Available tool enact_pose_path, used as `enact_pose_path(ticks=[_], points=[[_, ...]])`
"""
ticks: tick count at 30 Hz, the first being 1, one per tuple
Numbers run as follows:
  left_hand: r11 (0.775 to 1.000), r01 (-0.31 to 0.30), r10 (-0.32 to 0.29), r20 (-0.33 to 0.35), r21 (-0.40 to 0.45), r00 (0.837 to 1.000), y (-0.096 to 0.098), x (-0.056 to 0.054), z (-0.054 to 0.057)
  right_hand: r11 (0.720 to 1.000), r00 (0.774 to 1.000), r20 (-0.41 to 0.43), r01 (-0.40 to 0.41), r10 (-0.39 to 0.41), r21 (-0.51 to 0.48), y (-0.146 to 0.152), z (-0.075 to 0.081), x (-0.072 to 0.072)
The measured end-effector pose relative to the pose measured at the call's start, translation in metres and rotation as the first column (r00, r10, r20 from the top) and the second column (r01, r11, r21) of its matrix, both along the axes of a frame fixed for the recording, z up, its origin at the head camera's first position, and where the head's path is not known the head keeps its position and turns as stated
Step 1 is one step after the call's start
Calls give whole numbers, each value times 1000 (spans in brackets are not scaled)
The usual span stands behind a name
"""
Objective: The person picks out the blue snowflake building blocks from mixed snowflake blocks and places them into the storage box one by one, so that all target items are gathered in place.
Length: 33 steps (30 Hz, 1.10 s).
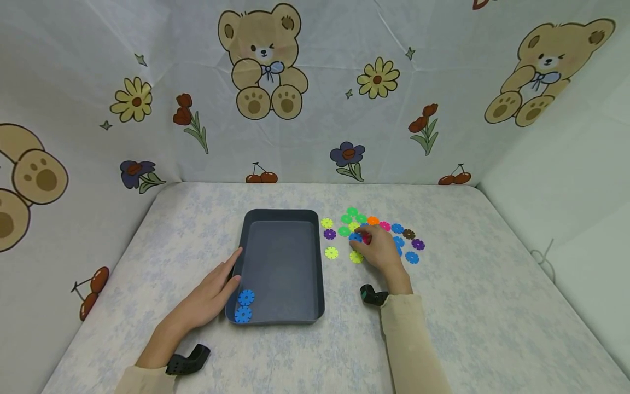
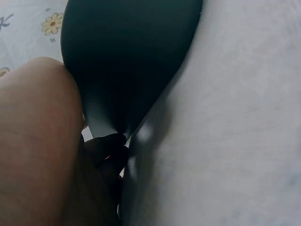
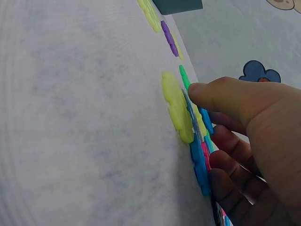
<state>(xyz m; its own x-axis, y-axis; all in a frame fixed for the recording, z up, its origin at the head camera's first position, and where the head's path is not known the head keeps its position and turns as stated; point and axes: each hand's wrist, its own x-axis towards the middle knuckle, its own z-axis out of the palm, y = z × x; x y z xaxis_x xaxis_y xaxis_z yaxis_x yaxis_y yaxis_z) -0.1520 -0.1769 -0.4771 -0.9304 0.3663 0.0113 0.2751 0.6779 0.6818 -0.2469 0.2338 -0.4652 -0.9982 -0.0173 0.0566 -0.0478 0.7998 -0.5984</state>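
Disc (image 1: pixel 355 236), blue, notched, right of the grey tray (image 1: pixel 283 262) at my right hand (image 1: pixel 380 247), pinched or not I cannot tell, should be light, stiff, best gripped by rim; left hand (image 1: pixel 213 293) unclenched against tray.

The dark-grey rectangular tray (image 1: pixel 283 262) has a smooth, matt finish; multicoloured notched discs (image 1: pixel 332 253) appear plastic; white bear-printed backdrop (image 1: pixel 305 145) resembles creased cloth.
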Motion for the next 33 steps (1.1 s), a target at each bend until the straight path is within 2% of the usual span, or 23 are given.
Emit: enact_pose_path(ticks=[23, 33], points=[[1000, 3, -3, -3, 1, 1000, 1, -1, -2, 1000, 999, -31, 12, -11, 17, -5, 7, 1], [1000, 4, -4, -7, 3, 1000, 0, -1, -2, 999, 995, -90, -39, 40, 10, -11, 16, 2]])
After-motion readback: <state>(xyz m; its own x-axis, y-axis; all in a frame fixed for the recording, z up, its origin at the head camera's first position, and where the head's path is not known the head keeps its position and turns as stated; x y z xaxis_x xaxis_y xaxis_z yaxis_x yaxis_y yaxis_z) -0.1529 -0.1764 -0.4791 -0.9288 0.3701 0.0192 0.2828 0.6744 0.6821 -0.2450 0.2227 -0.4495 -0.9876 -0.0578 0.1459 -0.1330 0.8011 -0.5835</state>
